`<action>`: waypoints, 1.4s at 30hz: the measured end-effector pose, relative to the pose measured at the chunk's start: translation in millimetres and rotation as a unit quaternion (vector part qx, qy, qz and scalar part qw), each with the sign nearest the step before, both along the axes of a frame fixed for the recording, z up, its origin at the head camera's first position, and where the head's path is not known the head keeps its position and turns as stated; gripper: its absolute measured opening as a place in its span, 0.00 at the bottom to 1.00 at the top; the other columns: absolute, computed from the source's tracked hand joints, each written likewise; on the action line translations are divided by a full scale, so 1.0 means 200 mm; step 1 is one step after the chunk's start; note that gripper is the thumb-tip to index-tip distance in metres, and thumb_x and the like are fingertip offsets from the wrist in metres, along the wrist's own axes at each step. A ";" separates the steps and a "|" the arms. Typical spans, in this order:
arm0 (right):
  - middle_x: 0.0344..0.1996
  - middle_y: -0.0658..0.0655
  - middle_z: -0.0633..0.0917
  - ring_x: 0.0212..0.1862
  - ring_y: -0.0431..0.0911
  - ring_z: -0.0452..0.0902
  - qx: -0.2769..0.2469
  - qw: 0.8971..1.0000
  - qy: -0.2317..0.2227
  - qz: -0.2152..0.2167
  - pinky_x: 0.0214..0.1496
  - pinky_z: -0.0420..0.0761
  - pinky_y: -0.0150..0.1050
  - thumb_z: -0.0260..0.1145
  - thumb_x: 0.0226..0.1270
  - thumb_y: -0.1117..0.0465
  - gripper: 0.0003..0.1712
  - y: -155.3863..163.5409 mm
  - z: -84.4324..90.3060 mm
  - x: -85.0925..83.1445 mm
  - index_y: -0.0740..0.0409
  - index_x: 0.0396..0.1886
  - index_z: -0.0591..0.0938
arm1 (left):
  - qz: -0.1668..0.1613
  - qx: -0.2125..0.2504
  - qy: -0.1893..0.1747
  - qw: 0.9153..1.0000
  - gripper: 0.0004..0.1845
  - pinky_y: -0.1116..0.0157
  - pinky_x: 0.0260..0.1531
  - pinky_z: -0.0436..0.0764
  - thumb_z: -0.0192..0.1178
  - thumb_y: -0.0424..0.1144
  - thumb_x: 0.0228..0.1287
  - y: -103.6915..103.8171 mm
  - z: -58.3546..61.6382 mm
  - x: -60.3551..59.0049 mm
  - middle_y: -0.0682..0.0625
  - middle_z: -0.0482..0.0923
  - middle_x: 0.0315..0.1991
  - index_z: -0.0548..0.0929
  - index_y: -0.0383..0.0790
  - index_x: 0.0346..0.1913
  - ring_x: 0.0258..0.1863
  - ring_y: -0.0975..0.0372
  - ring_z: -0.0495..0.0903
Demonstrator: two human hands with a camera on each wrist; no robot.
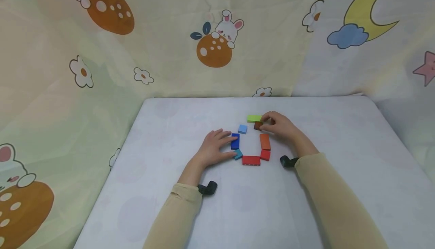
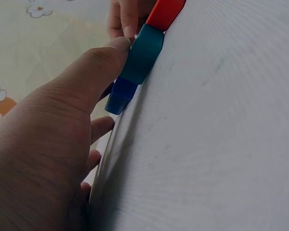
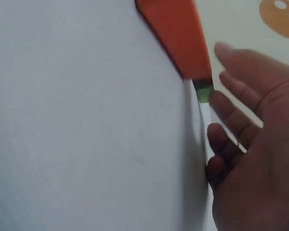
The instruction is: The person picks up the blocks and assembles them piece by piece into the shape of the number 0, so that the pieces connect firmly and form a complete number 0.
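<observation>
A pale grey-white fabric table surface (image 3: 86, 125) fills most of the right wrist view. At the top, a long flat orange rectangular block (image 3: 176, 33) is seen lying on it, running slantwise down toward the right. Just past its lower end, a small piece of a green block (image 3: 204, 94) is visible, with a dark sliver between the two. The right hand (image 3: 250, 159) is seen at the right edge, its fingers (image 3: 233, 113) loosely curved beside the green piece; actual contact cannot be told.

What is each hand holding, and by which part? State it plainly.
The right hand pinches the small dark brown block at its right end. The left hand holds nothing; its straight fingers touch the dark blue block.
</observation>
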State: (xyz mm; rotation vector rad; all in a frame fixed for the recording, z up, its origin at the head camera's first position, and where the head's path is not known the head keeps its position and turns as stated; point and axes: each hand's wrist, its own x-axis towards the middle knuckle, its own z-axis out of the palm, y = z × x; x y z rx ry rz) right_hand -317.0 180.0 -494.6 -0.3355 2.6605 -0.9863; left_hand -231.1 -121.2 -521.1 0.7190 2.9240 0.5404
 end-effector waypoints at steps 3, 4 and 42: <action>0.56 0.55 0.76 0.58 0.54 0.67 0.008 1.000 0.003 0.004 0.58 0.78 0.52 0.69 0.64 0.47 0.24 -0.02 -0.01 0.00 0.47 0.57 0.76 | 0.000 -0.001 0.001 1.000 0.36 0.48 0.77 0.47 0.57 0.70 0.60 0.00 0.00 0.00 0.57 0.62 0.75 0.67 0.69 0.71 0.79 0.55 0.51; 0.56 0.55 0.77 0.58 0.55 0.67 0.011 1.000 0.004 0.004 0.58 0.77 0.52 0.69 0.64 0.47 0.24 -0.02 -0.02 0.00 0.47 0.57 0.76 | -0.001 0.000 0.002 1.000 0.36 0.48 0.77 0.47 0.57 0.70 0.60 0.00 0.01 0.00 0.57 0.62 0.75 0.67 0.69 0.71 0.79 0.55 0.51; 0.59 0.55 0.75 0.60 0.54 0.68 0.026 0.999 0.004 0.025 0.65 0.74 0.56 0.65 0.69 0.50 0.20 0.05 -0.02 0.02 0.45 0.59 0.79 | 0.000 -0.001 -0.007 1.000 0.35 0.48 0.78 0.46 0.57 0.69 0.61 0.00 0.02 0.00 0.57 0.62 0.75 0.67 0.68 0.71 0.79 0.55 0.50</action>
